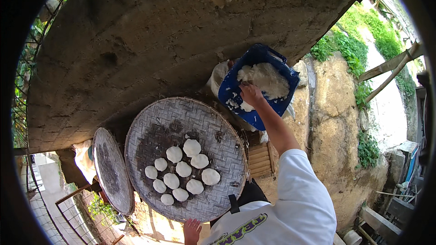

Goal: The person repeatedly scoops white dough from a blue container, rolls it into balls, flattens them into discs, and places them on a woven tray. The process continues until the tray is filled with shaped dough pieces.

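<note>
My right hand point(250, 94) reaches into a blue plastic tub point(249, 117) and its curled fingers close on white dough point(264, 79) that looks moist and crumbly. What lies under the fingertips is partly hidden. Down at the lower edge, my left hand point(192, 229) is open, fingers stretched, beside the near rim of a large round woven tray point(150, 109); whether it touches the rim I cannot tell. Several rounded, flattened white dough balls point(183, 169) of differing sizes lie grouped on the tray's dark-stained middle.
A second round woven tray point(111, 170) leans at the left. Behind everything rises a rough brown wall point(159, 45). A whitish sack point(219, 75) sits beside the tub. Farther right are a yellowish rock face point(334, 104), wooden poles point(386, 70) and green plants.
</note>
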Demonstrator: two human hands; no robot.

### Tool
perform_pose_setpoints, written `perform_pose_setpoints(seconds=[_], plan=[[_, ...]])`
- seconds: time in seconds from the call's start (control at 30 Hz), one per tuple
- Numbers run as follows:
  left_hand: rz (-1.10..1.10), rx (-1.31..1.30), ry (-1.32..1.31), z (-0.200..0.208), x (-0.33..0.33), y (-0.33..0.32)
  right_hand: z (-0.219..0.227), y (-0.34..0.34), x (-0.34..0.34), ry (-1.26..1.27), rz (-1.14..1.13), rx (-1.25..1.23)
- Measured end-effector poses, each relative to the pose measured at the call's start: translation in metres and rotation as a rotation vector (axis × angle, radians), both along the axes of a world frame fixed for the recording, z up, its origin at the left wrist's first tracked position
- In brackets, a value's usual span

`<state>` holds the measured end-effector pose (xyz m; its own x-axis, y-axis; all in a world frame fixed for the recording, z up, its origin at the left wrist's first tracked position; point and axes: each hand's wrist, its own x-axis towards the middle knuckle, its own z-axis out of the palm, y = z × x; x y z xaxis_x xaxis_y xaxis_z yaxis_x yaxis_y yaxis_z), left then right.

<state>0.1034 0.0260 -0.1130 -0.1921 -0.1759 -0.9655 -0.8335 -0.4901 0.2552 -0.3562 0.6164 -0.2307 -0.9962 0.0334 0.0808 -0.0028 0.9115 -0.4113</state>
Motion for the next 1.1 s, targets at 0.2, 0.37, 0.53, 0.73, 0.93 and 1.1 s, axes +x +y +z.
perform_pose_setpoints(seconds=[0.2,0.37,0.53,0.73,0.93,1.1], plan=[[-0.039,-0.053,0.017,0.001,-0.005,0.015,0.005,-0.011,0.044,-0.018,-0.026,0.137],[-0.039,-0.070,-0.005,0.003,-0.016,0.020,0.006,-0.010,0.061,0.205,-0.225,-0.128],[-0.058,-0.086,0.033,0.005,-0.016,0.013,0.025,-0.007,0.065,0.385,-0.210,-0.157],[-0.061,-0.054,0.011,0.005,-0.008,0.012,0.020,-0.021,0.063,0.304,-0.437,-0.032],[-0.074,-0.073,0.007,0.002,-0.014,0.007,0.002,-0.020,0.065,0.060,-0.288,0.033],[-0.045,-0.050,0.018,0.005,-0.015,0.006,0.013,-0.015,0.072,0.421,-0.187,-0.053]])
